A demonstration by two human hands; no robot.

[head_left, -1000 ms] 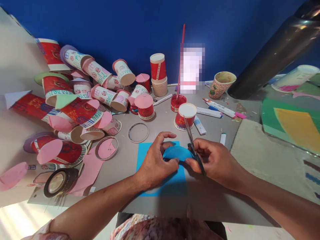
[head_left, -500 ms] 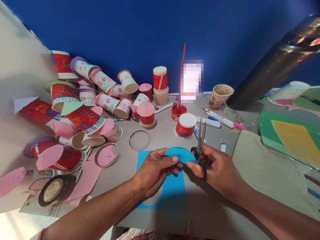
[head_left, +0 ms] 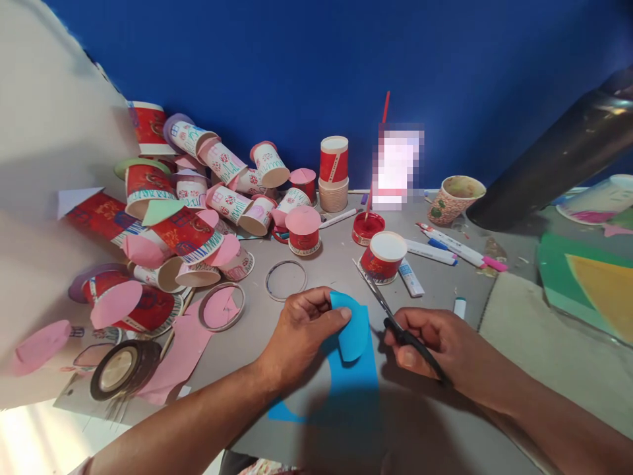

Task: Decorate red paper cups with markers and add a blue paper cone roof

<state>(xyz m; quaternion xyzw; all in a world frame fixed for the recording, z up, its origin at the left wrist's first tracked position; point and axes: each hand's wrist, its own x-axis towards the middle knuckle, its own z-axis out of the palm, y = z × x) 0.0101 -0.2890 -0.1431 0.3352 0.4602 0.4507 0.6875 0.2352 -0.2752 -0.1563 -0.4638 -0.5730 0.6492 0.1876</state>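
A bent piece of blue paper [head_left: 352, 333] is pinched between the thumb and fingers of my left hand [head_left: 309, 326]. My right hand [head_left: 435, 343] grips black-handled scissors [head_left: 384, 305], their blades pointing up and left, apart from the paper. Beneath my left hand, a larger blue sheet [head_left: 363, 389] with a rounded cut-out lies on the table. Just beyond the scissors' tips stands a short red cup [head_left: 382, 258] with its white base up.
Decorated paper cups [head_left: 185, 231] with paper discs are heaped at the left, near a tape roll [head_left: 119, 371]. Markers [head_left: 430, 252], a red paint pot [head_left: 368, 228] and a patterned cup [head_left: 455, 199] stand behind. A dark cylinder [head_left: 548, 152] leans at the right.
The blue piece has turned from flat to hanging downward in my left hand. My right hand has let go of its edge and moved right and down, the scissors tilting left.
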